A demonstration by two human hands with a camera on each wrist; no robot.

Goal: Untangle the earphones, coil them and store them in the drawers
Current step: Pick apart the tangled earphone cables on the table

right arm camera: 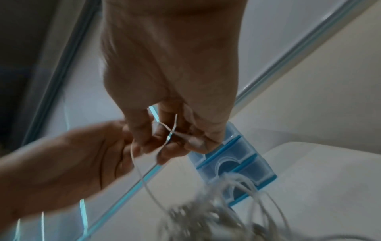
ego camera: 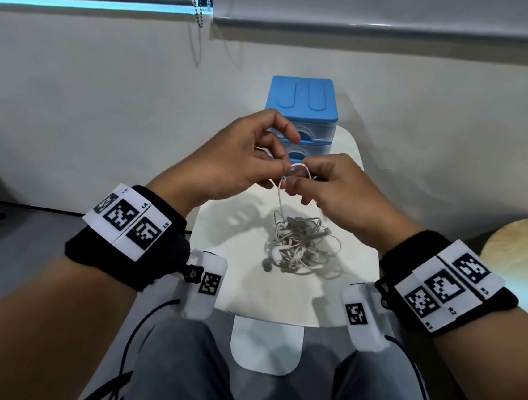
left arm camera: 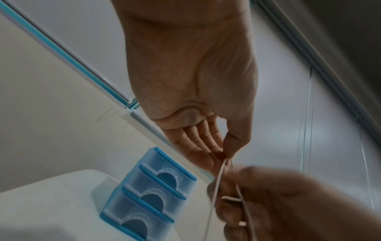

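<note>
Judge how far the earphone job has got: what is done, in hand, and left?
Done: nothing stored; the drawers look shut. In hand: left hand and right hand pinch one cable loop above the tangled earphones on the table. Left: untangling, coiling, storing.

Item count: two hands [ego camera: 238, 152] [ego camera: 337, 190], one earphone tangle [ego camera: 297, 245], one drawer unit [ego camera: 300, 106] with three drawers, one table [ego camera: 279, 295]
</note>
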